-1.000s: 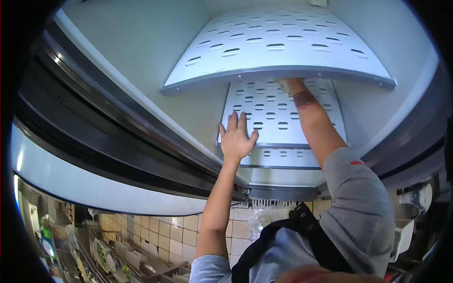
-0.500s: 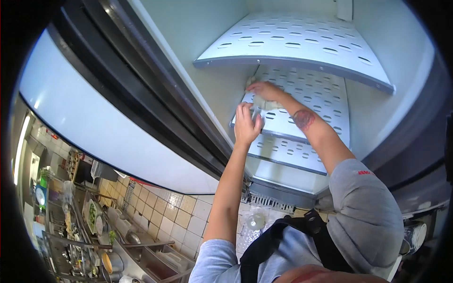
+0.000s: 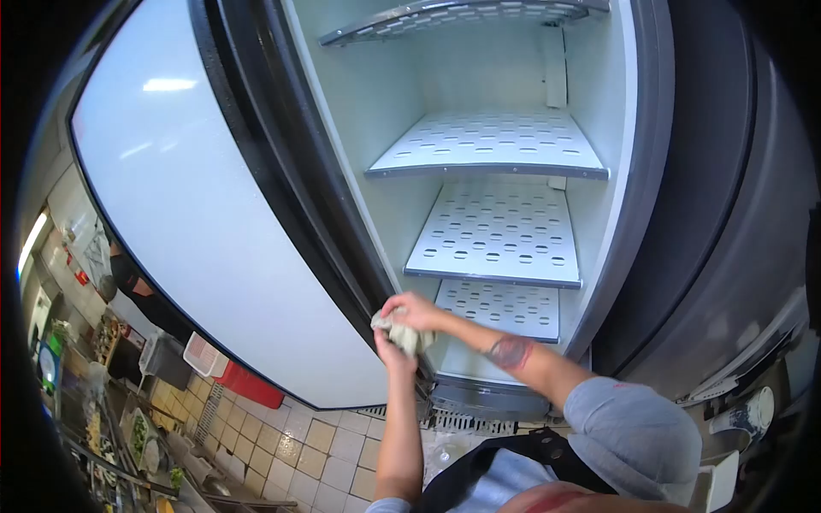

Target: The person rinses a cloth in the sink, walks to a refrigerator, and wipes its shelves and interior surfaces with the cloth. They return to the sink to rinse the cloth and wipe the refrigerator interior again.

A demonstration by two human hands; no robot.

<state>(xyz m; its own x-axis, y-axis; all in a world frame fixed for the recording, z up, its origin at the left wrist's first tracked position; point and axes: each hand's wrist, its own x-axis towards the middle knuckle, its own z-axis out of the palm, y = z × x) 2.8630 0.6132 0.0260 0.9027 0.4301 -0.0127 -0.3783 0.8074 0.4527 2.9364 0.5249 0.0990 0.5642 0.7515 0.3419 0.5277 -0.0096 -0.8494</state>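
A crumpled pale cloth (image 3: 405, 336) is between my two hands, at the left edge of an open white cabinet, beside the dark door seal (image 3: 338, 248). My right hand (image 3: 412, 311) is closed on the cloth from above. Below it, my left hand (image 3: 395, 352) also grips the cloth. Inside the cabinet are slotted white shelves: an upper one (image 3: 492, 141), a middle one (image 3: 496, 231) and a lower one (image 3: 500, 309). Another shelf (image 3: 462, 17) is at the top.
The white door (image 3: 214, 222) stands open on the left. A red container (image 3: 250, 385) and a grey bin (image 3: 165, 361) are behind it. Part of another person (image 3: 141, 286) shows past the door. A white bucket (image 3: 753, 412) stands at the lower right.
My right hand has come out from the middle shelf with the cloth. My left hand has left the shelf's front edge and now grips the cloth. The view has moved back, showing more shelves.
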